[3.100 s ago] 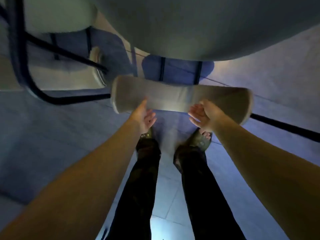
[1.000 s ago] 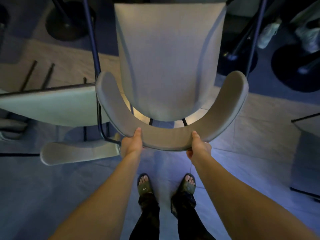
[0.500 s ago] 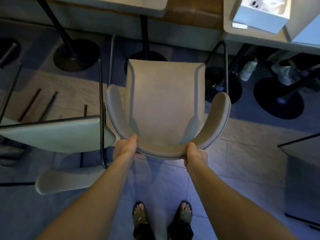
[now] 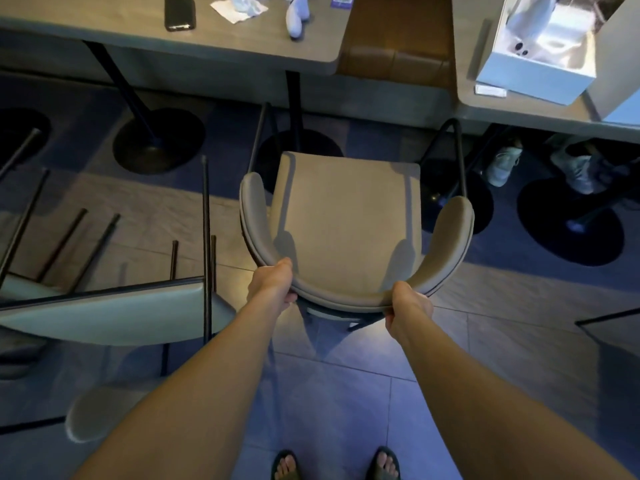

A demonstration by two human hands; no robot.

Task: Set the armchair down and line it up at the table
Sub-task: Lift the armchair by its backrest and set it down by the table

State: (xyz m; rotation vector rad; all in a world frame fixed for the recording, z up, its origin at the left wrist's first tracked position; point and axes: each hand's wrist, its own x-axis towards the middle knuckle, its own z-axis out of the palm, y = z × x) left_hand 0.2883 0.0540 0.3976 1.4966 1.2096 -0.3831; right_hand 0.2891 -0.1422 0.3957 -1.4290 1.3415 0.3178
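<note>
A beige armchair with a curved backrest and black metal legs stands upright, its seat facing the grey table. The seat's front edge lies a little short of the table's edge, beside a black pedestal leg. My left hand grips the left part of the curved backrest. My right hand grips the backrest on the right. Whether all the chair's legs touch the floor is hidden under the seat.
Another chair lies overturned at the left, legs sticking up. A phone and tissues lie on the table. A second table at the right carries a white box. Someone's shoes show under it. Round table bases dot the tiled floor.
The armchair went from upturned overhead to upright and low, then moved forward toward the table. My arms stretched out with it, and both hands kept their grip on the backrest.
</note>
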